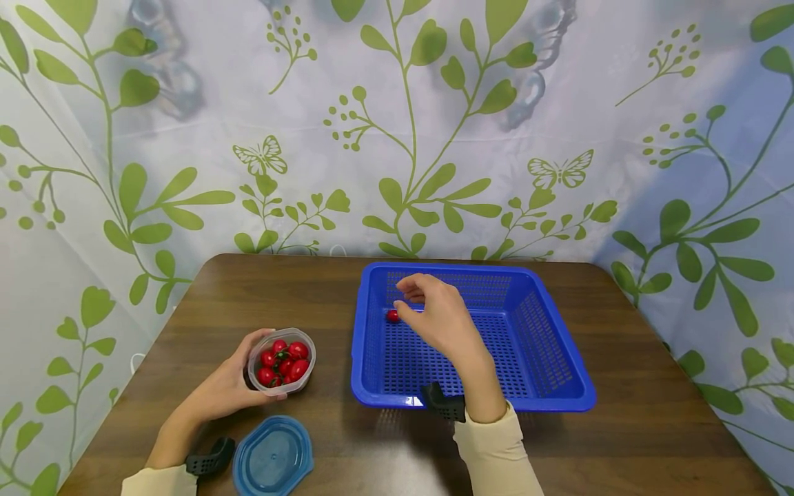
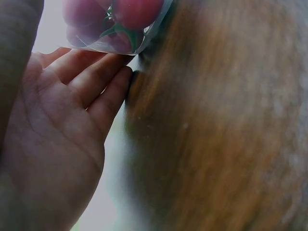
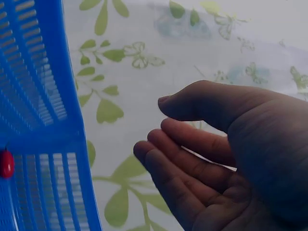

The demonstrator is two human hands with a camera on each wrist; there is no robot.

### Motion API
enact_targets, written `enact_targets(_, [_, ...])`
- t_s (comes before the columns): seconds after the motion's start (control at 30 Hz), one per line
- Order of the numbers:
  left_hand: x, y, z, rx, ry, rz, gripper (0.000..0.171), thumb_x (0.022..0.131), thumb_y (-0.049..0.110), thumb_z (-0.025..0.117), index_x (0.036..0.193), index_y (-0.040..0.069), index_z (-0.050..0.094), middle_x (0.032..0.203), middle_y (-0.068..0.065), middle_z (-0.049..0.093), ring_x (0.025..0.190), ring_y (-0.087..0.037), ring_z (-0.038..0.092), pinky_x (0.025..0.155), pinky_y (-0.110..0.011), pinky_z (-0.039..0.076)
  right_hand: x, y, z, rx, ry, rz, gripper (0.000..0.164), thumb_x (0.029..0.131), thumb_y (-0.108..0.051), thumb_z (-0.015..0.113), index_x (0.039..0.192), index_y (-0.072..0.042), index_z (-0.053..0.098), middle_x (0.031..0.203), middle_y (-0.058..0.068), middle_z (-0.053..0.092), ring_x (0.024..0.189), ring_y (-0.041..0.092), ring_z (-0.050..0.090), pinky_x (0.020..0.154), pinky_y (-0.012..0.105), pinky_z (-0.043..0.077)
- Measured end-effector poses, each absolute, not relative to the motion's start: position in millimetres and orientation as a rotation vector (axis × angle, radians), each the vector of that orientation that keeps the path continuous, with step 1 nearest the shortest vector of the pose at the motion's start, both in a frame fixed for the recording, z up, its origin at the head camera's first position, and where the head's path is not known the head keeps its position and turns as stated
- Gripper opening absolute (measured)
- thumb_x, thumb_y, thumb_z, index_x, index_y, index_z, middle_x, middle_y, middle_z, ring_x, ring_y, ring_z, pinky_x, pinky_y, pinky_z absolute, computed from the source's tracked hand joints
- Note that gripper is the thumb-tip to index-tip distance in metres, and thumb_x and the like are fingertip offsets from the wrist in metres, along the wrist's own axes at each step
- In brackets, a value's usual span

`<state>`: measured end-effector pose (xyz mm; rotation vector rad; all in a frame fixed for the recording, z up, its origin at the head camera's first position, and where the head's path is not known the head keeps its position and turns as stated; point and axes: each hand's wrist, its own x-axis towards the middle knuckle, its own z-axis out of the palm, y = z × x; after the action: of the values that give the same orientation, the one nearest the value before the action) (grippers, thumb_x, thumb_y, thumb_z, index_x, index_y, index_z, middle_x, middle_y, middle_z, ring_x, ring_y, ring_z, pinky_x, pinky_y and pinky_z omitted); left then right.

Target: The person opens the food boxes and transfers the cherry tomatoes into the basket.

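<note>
Holding tub (image 1: 258, 346) of tomatoes (image 1: 299, 350) in left grip (image 1: 228, 384); poising right grip (image 1: 440, 317), empty and part-spread, above basket (image 1: 533, 403), near lone tomato (image 1: 392, 316) inside at left. Probably transferring singly between tub and basket, in a direction impossible to tell. For next pick, narrow right grip lightly around one fruit.

Two hands (image 1: 231, 383) (image 1: 442, 318); one basket (image 1: 546, 403), tub (image 1: 305, 379), lid (image 1: 273, 455); seven-plus tomatoes (image 1: 298, 350).

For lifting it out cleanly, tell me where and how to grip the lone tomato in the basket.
Probably best pinched round its middle from above, slightly from the near right: the tomato is small and rounded, lying by the far left corner of the open-topped basket, whose walls crowd its other sides.
</note>
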<state>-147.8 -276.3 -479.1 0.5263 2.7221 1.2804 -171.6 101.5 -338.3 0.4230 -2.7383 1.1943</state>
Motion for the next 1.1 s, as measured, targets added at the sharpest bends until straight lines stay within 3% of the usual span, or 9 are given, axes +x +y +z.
enact_targets(0.23, [-148,-277,-480,0.52,2.73,1.273,0.107,0.074,0.037,0.094,0.156,0.023,0.027,0.146,-0.012,0.053,0.131,-0.039,0.056,0.102,-0.047,0.051,-168,82,-342,0.502,-2.731,1.157,0.026,0.091,-0.015,0.078,0.116,-0.009,0.072,0.114,0.005,0.073,0.106,0.023,0.072,0.094,0.039,0.056])
enact_targets(0.47, [-147,-276,-481,0.521,2.701,1.315,0.107,0.074,0.036,0.093,0.156,0.022,0.026,0.147,-0.018,0.051,0.132,-0.046,0.053,0.102,-0.066,0.047,-164,67,-343,0.58,-2.758,1.115,0.027,0.092,-0.018,0.077,0.117,-0.008,0.071,0.114,0.006,0.073,0.103,0.022,0.071,0.092,0.039,0.056])
enact_targets(1.1, [-148,-277,-481,0.523,2.688,1.327,0.106,0.075,0.036,0.092,0.156,0.023,0.026,0.149,-0.018,0.049,0.134,-0.048,0.051,0.102,-0.067,0.045,-152,36,-347,0.746,-2.804,0.981,0.027,0.094,-0.02,0.076,0.119,-0.01,0.071,0.114,0.003,0.071,0.104,0.019,0.069,0.09,0.035,0.056])
